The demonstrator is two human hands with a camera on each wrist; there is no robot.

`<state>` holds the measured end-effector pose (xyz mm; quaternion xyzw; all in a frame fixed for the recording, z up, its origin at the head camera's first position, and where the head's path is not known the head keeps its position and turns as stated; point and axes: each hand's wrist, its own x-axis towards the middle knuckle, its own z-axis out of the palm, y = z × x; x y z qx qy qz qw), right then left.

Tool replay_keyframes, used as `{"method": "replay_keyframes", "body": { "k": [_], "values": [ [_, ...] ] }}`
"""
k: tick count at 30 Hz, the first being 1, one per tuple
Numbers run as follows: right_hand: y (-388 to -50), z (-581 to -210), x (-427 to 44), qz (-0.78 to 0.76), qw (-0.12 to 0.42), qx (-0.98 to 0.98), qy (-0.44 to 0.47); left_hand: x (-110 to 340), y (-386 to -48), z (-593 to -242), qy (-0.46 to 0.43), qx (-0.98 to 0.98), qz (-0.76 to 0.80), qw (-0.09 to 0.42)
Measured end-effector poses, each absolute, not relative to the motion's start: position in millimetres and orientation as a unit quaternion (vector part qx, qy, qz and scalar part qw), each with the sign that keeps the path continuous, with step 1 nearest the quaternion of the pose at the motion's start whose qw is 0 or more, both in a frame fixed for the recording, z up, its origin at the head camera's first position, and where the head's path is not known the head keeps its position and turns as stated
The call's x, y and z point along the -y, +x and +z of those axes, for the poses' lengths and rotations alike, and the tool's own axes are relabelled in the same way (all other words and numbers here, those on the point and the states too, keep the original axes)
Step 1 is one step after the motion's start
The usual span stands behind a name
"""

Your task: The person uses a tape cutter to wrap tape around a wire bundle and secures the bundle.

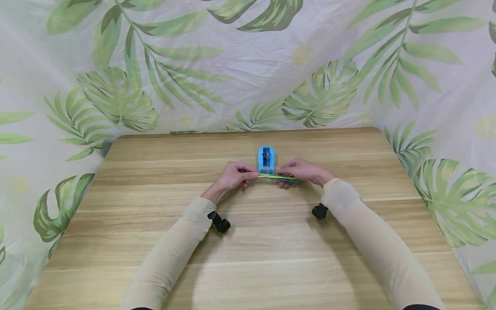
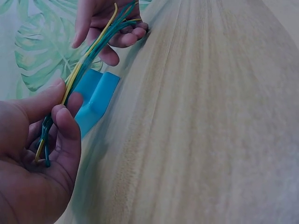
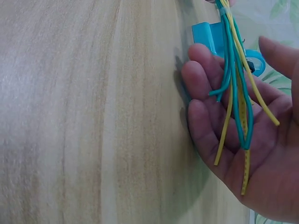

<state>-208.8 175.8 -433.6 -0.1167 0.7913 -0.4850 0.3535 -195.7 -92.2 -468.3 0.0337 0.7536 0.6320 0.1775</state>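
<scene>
A bundle of green and yellow wires (image 1: 274, 177) stretches between the two hands, just in front of a blue tape dispenser (image 1: 266, 157). My left hand (image 1: 234, 175) pinches the bundle between thumb and fingers; in the left wrist view, short wire ends poke out below its grip. Loose wire ends (image 3: 243, 112) fan out over the palm of my right hand (image 3: 238, 135), whose fingers are relaxed and slightly bent, the thumb standing apart. What looks like a clear band (image 3: 225, 8) wraps the wires near the top of the right wrist view.
Both hands are over the far part of a wood-grain table (image 1: 255, 267). Behind it hangs a leaf-patterned cloth (image 1: 255, 73). A black wrist camera (image 1: 219, 222) is strapped to the left sleeve and another camera (image 1: 320, 211) to the right.
</scene>
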Motion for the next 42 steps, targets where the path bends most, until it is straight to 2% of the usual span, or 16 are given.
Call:
{"method": "replay_keyframes", "body": {
  "k": [13, 25, 42],
  "values": [
    [-210, -433, -172, -0.444, 0.332, -0.822, -0.129, 93, -194, -469, 0.047, -0.75, 0.638, 0.167],
    [-209, -430, -167, -0.43, 0.288, -0.842, -0.15, 93, -196, -469, 0.05, -0.764, 0.625, 0.156],
    [-197, -427, -155, -0.342, 0.183, -0.9, -0.198, 91, -197, -470, 0.069, -0.789, 0.597, 0.126]
  ]
}}
